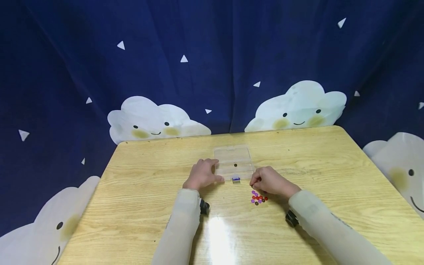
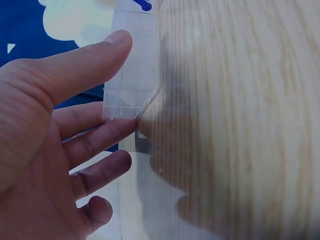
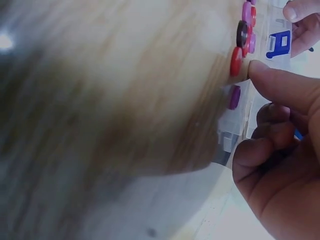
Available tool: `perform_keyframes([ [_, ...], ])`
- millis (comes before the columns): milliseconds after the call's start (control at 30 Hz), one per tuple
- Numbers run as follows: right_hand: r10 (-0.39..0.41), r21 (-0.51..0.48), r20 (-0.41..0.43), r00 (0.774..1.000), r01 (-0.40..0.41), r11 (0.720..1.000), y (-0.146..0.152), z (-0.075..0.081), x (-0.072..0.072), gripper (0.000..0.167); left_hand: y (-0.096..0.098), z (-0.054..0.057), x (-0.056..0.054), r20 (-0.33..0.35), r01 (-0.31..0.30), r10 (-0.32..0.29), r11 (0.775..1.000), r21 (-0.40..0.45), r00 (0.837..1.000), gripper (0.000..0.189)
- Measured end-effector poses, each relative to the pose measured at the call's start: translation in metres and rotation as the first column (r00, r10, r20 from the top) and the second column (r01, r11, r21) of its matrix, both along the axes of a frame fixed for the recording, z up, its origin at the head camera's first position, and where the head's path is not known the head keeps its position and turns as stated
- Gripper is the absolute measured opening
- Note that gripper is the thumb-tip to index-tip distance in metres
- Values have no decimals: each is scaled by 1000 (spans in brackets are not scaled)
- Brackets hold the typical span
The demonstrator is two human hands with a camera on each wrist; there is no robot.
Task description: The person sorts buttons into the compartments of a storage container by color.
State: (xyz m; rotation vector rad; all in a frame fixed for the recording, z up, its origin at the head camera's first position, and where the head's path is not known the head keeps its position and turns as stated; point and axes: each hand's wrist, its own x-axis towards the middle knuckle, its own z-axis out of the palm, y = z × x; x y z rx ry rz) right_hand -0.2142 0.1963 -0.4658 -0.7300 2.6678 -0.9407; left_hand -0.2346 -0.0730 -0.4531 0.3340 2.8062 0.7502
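A clear plastic box (image 1: 233, 173) stands with its lid (image 1: 233, 154) laid back and a blue latch (image 1: 236, 179) at its front. One dark brown button-like disc (image 1: 235, 165) lies inside. My left hand (image 1: 201, 173) holds the box's left end, thumb at the front and fingers at the side and back. By the front right corner, my right hand (image 1: 269, 180) has thumb and forefinger together, a small dark disc (image 1: 251, 186) showing at the tips. Below it lie several loose discs, among them a red disc (image 3: 236, 61), a purple disc (image 3: 234, 97) and a black disc (image 3: 242, 34).
The wooden table (image 1: 142, 206) extends around both forearms, with a bright glare patch near its front. A dark blue curtain (image 1: 212, 66) with smiling white clouds hangs behind the table. Dark camera mounts (image 1: 204, 207) sit at both wrists.
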Motion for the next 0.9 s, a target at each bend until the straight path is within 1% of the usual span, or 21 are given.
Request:
perform_keyframes([
  [67, 4, 1, -13, 1000, -4, 1000, 0, 0, 0, 12, 0, 1, 0, 2, -1, 1, 1000, -3, 1000, 78],
  [400, -11, 2, -5, 1000, 11, 1000, 1, 1, 0, 11, 1, 3, 1, -11, 7, -7, 1000, -3, 1000, 77],
  [567, 8, -5, -22, 1000, -8, 1000, 0, 1, -1, 11, -1, 3, 0, -15, -2, 2, 1000, -7, 1000, 77],
  [700, 17, 2, -38, 999, -17, 1000, 1, 0, -2, 12, -1, 2, -1, -16, 5, -5, 1000, 0, 1000, 76],
  [900, 10, -24, 1, 1000, -10, 1000, 1, 1, 0, 12, 0, 0, 0, -5, -7, 7, 1000, 1, 1000, 77],
])
